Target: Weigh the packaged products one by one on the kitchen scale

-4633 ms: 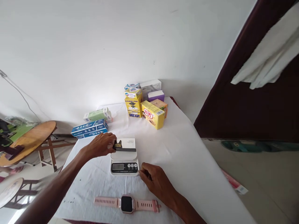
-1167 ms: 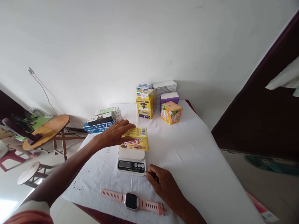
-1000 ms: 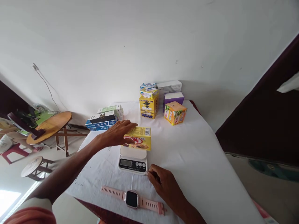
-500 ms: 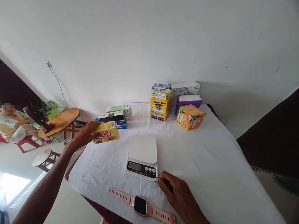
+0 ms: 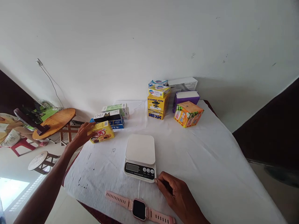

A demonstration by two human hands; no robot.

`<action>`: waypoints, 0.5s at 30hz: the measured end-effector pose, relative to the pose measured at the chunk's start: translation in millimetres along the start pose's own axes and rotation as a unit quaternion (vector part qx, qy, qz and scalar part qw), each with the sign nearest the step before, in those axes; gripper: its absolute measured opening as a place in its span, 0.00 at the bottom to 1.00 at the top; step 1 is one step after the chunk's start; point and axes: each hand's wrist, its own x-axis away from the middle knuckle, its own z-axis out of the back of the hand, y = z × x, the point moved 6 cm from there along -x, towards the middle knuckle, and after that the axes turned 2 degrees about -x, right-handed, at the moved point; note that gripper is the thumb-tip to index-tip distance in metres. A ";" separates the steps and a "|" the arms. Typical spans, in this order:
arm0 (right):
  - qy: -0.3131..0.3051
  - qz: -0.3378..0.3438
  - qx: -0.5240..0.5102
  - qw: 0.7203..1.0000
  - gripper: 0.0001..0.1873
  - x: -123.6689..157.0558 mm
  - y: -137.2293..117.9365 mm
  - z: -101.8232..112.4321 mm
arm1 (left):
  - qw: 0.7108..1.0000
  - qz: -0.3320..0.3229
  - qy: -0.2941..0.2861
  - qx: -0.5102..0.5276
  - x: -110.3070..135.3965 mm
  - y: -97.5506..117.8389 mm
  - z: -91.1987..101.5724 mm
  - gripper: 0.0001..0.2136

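Observation:
My left hand (image 5: 84, 133) is closed around the left end of a yellow snack box (image 5: 102, 133) at the table's left side. Right behind that box lie a black-and-white box (image 5: 109, 115) and a blue box (image 5: 118, 123). A white digital kitchen scale (image 5: 140, 149) sits in the middle with a bare platform; I can read no digits on its display. My right hand (image 5: 177, 193) rests by the scale's front right corner, fingers curled in, thumb tip at the corner. In front of the scale lies a pink-strapped smartwatch (image 5: 139, 209).
Against the wall stands a yellow box (image 5: 156, 107) with small soap boxes (image 5: 159, 91) on top. To its right are a purple pack (image 5: 187, 96), an orange box (image 5: 188, 115) and a white box (image 5: 184, 83). A person (image 5: 11, 130) sits far left near a round wooden table (image 5: 56, 121).
The view has shifted slightly, so the tabletop things appear a little further left. The yellow snack box has turned slightly under my left hand. My right hand keeps its place by the scale.

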 end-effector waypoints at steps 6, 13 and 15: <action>-0.013 -0.035 -0.056 0.998 0.20 0.1 -5.0 4.7 | 0.984 -0.042 0.172 0.025 34.7 79.7 18.3 0.21; 0.022 -0.126 -0.167 0.978 0.24 5.4 -1.5 20.1 | 0.905 0.033 -0.090 0.414 58.1 162.2 -87.7 0.30; 0.020 -0.135 -0.202 0.970 0.31 6.5 -0.8 20.5 | 0.876 0.081 -0.097 0.465 59.6 161.4 -109.8 0.33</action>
